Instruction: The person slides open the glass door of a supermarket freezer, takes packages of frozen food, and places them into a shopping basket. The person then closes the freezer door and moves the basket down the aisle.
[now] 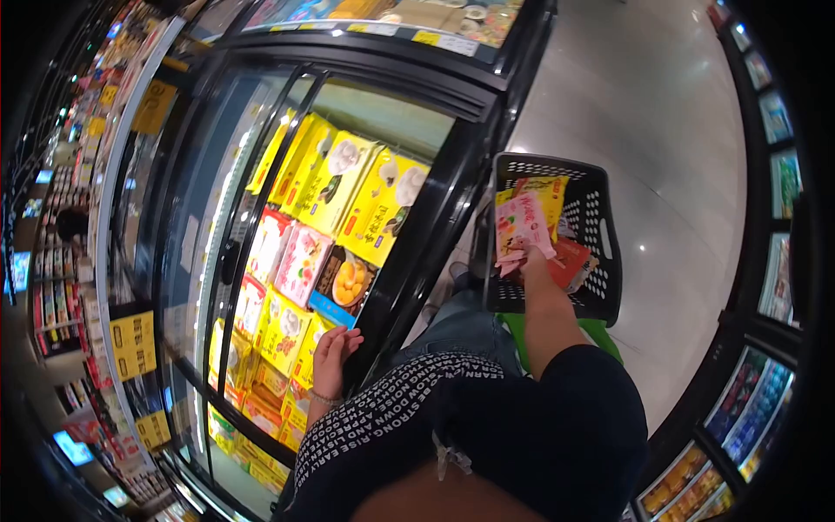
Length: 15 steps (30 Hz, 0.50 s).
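My right hand (531, 263) reaches down into a black shopping basket (600, 187) and grips the lower end of a pink food packet (524, 221). That packet lies over a yellow packet (550, 190). A red packet (571, 257) rests beside my right wrist in the same basket. On the left, my left hand (333, 355) is raised at the edge of an open chest freezer (409, 252). Its fingers are loosely bent and apart, with nothing in them. Closest to it are a blue-edged packet (333, 306) and yellow frozen-food bags (284, 331) inside the freezer.
Larger yellow bags (381, 207) and a pink-and-white packet (303, 263) fill the freezer under its sliding glass lid (196, 183). A shiny tiled floor (661, 113) runs along the right. Glass-door cabinets (748, 409) line the far right side. Something green (600, 337) shows beneath the basket.
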Available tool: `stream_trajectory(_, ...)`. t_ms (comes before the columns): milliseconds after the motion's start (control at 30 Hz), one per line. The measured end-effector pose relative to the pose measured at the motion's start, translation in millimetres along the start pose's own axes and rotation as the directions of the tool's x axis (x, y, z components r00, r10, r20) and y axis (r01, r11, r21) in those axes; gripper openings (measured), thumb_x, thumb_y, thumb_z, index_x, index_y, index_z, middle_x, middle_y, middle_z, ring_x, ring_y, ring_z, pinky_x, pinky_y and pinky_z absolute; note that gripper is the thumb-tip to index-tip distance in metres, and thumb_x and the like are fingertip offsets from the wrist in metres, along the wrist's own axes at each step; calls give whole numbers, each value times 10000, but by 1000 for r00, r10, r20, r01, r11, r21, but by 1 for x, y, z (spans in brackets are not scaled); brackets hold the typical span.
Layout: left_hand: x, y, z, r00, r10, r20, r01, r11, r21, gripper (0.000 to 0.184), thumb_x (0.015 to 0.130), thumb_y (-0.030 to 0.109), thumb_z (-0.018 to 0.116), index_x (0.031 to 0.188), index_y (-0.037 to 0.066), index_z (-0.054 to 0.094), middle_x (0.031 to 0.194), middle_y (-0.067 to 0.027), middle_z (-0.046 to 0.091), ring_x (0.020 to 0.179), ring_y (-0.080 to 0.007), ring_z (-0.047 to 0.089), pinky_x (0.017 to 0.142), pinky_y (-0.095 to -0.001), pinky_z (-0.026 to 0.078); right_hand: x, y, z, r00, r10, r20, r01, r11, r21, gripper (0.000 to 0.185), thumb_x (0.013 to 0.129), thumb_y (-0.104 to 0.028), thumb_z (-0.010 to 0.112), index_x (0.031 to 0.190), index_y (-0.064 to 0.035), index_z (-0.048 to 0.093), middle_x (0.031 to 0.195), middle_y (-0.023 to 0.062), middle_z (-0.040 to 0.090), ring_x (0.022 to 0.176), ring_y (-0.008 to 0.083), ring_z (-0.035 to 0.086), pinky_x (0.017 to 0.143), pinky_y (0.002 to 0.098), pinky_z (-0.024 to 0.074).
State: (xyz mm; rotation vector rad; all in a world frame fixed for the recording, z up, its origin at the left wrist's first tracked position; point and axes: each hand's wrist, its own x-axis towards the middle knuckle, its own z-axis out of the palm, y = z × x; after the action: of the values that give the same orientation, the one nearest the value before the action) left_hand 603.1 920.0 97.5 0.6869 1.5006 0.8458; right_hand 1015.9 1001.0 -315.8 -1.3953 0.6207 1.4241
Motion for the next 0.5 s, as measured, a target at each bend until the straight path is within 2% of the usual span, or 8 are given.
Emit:
stream_trajectory(33, -1, -4, -3, 1000, -15, 8, 15, 1000, -5, 260, 922, 142, 400, 1127, -2, 469, 1058, -163, 573, 940, -218, 583, 839, -295, 455, 35, 11, -18, 985, 98, 141, -92, 994, -52, 312, 809, -138, 466, 1104, -42, 434, 935, 162, 587, 724, 349, 594, 686, 515, 470)
stream_trajectory(100, -3, -14, -12, 999, -33, 4, 33, 999, -35, 262, 921, 148, 409, 1127, -4, 469, 1065, -158, 572, 942, -216, 582, 839, -290, 454, -2, 12, -4, 995, 98, 15, -95, 986, -137, 329, 874, -236, 350, 1147, -71, 432, 972, 146, 581, 802, 338, 576, 683, 492, 457)
stream_trajectory(167, -4, -24, -14, 999, -43, 3, 43, 998, -34, 276, 921, 164, 422, 1125, -16, 467, 1059, -148, 574, 945, -199, 576, 840, -278, 451, -23, 6, 1, 982, 63, -176, -89, 985, -147, 394, 892, -271, 324, 1230, -79, 382, 1027, 143, 566, 813, 350, 564, 710, 518, 428)
stream_trajectory(233, -4, -30, -16, 998, -54, 15, 54, 998, -18, 286, 919, 173, 429, 1124, -24, 464, 1053, -146, 575, 944, -190, 572, 841, -274, 449, -80, -9, 16, 992, 58, -112, -79, 979, -190, 399, 903, -322, 305, 1210, -80, 379, 1009, 135, 571, 809, 352, 560, 665, 544, 421)
stream_trajectory(300, -2, -35, -17, 999, -39, 30, 41, 996, -76, 291, 915, 179, 438, 1118, -27, 463, 1041, -139, 578, 938, -183, 570, 839, -271, 449, -50, -15, 5, 993, 58, -104, -81, 968, -239, 375, 897, -324, 358, 1184, -83, 376, 993, 130, 572, 768, 338, 570, 593, 493, 448)
stream_trajectory(333, 0, -36, -17, 999, -30, 43, 34, 994, -102, 293, 913, 182, 443, 1115, -29, 463, 1034, -136, 579, 935, -179, 569, 839, -270, 449, -57, -11, 0, 999, 9, -33, -20, 939, -343, 357, 888, -303, 394, 1167, -81, 389, 981, 130, 571, 775, 322, 569, 589, 466, 457)
stream_trajectory(500, 6, -39, -17, 999, -12, 50, 15, 999, -43, 285, 909, 171, 450, 1110, -30, 463, 1030, -132, 575, 936, -191, 573, 835, -278, 456, -83, -13, -10, 999, -5, -52, -21, 875, -483, 332, 859, -248, 420, 1136, -65, 418, 968, 133, 558, 734, 295, 550, 566, 417, 454)
